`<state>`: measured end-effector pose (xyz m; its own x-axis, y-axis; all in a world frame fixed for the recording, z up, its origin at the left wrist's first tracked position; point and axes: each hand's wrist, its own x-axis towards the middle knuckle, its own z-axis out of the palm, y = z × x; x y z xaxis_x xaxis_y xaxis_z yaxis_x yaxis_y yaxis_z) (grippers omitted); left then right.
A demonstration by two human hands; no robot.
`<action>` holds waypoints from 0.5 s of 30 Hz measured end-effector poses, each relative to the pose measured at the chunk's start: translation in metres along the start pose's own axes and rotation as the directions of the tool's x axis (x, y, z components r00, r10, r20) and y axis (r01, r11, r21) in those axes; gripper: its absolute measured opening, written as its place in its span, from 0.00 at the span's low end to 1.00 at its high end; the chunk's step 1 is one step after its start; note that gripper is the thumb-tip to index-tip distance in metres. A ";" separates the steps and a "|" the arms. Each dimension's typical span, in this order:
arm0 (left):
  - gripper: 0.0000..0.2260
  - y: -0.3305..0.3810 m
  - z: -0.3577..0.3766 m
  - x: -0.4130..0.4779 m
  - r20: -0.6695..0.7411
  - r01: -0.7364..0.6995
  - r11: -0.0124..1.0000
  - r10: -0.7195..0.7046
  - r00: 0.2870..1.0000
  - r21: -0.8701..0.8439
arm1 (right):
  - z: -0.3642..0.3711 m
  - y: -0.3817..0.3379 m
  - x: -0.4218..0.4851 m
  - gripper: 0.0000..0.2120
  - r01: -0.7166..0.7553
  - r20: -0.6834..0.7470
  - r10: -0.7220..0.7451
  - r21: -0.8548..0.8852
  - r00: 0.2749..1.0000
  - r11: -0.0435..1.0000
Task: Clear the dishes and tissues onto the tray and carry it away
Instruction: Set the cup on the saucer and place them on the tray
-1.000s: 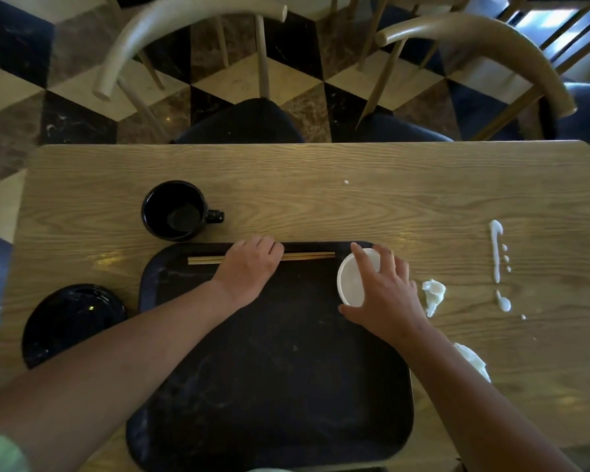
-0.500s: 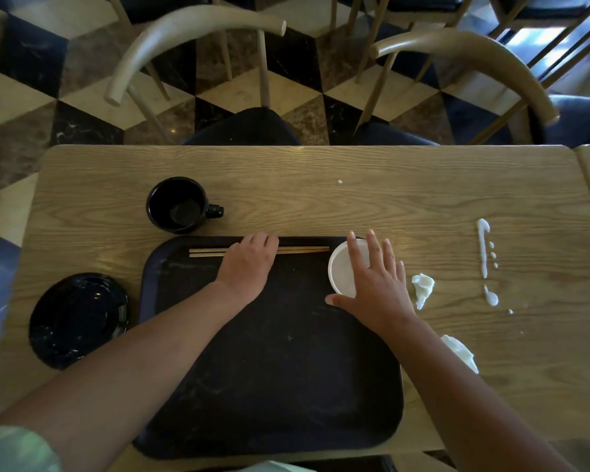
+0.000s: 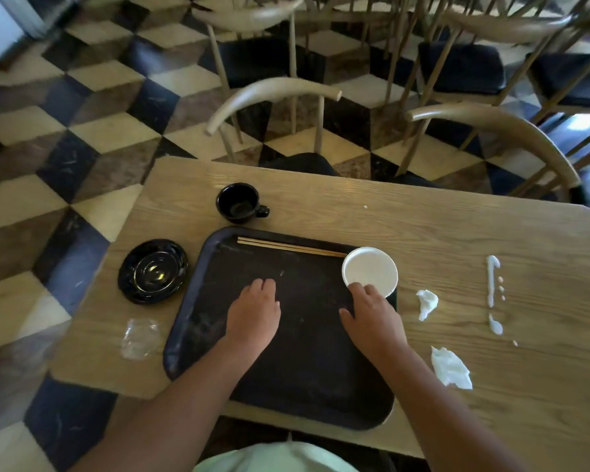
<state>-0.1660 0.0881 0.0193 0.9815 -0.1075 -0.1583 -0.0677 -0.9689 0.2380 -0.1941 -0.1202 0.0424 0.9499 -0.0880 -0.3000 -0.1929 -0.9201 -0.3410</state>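
Note:
A black tray (image 3: 188,321) lies on the wooden table (image 3: 457,233) in front of me. A pair of wooden chopsticks (image 3: 286,247) lies along its far edge, and a white paper bowl (image 3: 372,269) sits in its far right corner. My left hand (image 3: 252,313) hovers flat over the tray's middle and holds nothing. My right hand (image 3: 372,316) is over the tray's right side, its fingertips at the bowl's near rim, not gripping it. A black cup (image 3: 237,202) and a black saucer (image 3: 153,270) stand off the tray, at its far left. Two crumpled tissues (image 3: 426,303) (image 3: 450,367) lie to its right.
A clear plastic wrapper (image 3: 140,337) lies left of the tray near the table edge. A white spill streak (image 3: 491,281) with drops marks the table at the right. Two wooden chairs (image 3: 273,93) (image 3: 491,120) stand at the far side.
Both hands have drawn back toward me. The left hand has left the chopsticks on the tray and the right hand has come off the top of the white bowl. My view has swung left.

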 end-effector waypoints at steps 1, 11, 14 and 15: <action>0.13 -0.004 -0.001 -0.010 -0.003 0.017 1.000 -0.017 1.000 -0.003 | 0.002 -0.001 -0.004 0.21 -0.002 0.017 0.002 0.003 1.000 1.000; 0.08 -0.061 -0.005 -0.077 0.037 0.098 0.995 -0.097 0.995 -0.036 | 0.013 0.001 -0.039 0.11 0.017 0.157 -0.017 0.003 0.988 1.000; 0.08 -0.081 -0.007 -0.086 0.092 0.066 0.997 -0.063 0.994 -0.026 | 0.019 -0.001 -0.038 0.11 0.055 0.198 -0.047 -0.038 0.979 0.998; 0.08 -0.086 -0.009 -0.088 0.106 0.072 0.997 -0.069 0.992 -0.025 | 0.021 -0.003 -0.036 0.11 0.065 0.214 -0.053 -0.047 0.975 0.997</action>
<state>-0.2444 0.1832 0.0214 0.9592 -0.0633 -0.2755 0.0078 -0.9683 0.2497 -0.2333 -0.1061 0.0352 0.8842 0.0445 -0.4649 -0.1193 -0.9409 -0.3170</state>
